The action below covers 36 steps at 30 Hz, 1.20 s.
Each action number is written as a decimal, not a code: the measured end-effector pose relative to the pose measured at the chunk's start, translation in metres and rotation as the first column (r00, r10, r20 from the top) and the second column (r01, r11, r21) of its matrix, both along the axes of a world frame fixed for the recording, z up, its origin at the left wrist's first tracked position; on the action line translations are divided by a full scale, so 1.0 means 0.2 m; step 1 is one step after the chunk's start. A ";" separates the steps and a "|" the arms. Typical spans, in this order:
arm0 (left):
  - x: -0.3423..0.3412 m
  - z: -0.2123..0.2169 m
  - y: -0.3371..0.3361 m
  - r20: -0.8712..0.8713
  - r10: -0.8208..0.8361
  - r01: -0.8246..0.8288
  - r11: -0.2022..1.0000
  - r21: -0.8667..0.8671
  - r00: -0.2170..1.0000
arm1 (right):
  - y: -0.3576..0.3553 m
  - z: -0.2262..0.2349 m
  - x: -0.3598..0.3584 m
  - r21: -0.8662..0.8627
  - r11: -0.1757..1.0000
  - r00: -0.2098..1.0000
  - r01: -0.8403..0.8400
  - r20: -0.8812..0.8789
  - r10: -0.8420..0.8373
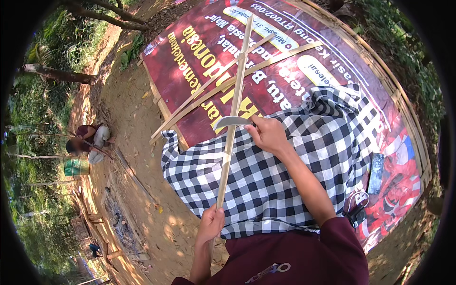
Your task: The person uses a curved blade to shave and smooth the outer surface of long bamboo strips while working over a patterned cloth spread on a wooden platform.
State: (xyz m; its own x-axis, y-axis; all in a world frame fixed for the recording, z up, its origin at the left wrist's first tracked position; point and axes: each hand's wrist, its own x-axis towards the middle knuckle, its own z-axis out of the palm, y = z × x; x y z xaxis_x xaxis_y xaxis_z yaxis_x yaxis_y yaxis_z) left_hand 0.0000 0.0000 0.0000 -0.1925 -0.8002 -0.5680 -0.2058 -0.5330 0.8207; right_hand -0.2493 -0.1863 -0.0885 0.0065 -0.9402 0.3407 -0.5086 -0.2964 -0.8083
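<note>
A long pale bamboo strip runs up from my lap, tilted slightly to the right. My left hand is closed round its lower part. In my right hand is a knife, its handle mostly hidden by the fingers. The knife's curved grey blade lies crosswise over the strip, touching it or very near it. Black-and-white checkered cloth covers my lap beneath both arms. Beyond the blade, several thinner bamboo strips lie crossing behind the long one.
A dark red printed banner covers a bamboo-edged platform. To my right rest a grey rectangular object and a small black device with a cable. Across the bare earth at left, another person squats near sticks.
</note>
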 end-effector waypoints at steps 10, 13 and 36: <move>-0.14 -0.04 -0.02 0.259 -0.103 0.113 0.993 -0.025 0.960 | -0.06 -0.08 -0.04 0.210 0.976 0.568 -0.058 0.811 -0.140; -0.16 -0.05 -0.04 0.351 -0.128 0.158 0.986 -0.058 0.928 | -0.07 -0.09 -0.07 0.278 0.958 0.553 -0.071 0.810 -0.194; -0.06 -0.08 0.07 0.317 -0.076 0.073 0.997 0.020 0.945 | -0.22 -0.05 -0.46 0.279 0.751 0.323 0.599 0.774 -0.545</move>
State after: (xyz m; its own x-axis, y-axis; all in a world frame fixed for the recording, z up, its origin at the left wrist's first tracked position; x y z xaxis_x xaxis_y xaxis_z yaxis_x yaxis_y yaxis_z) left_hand -0.0117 0.0134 -0.0152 -0.0605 -0.7857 -0.6157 -0.4942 -0.5123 0.7023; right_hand -0.3413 -0.2302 -0.0989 -0.8105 -0.5823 -0.0632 0.2508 -0.2475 -0.9359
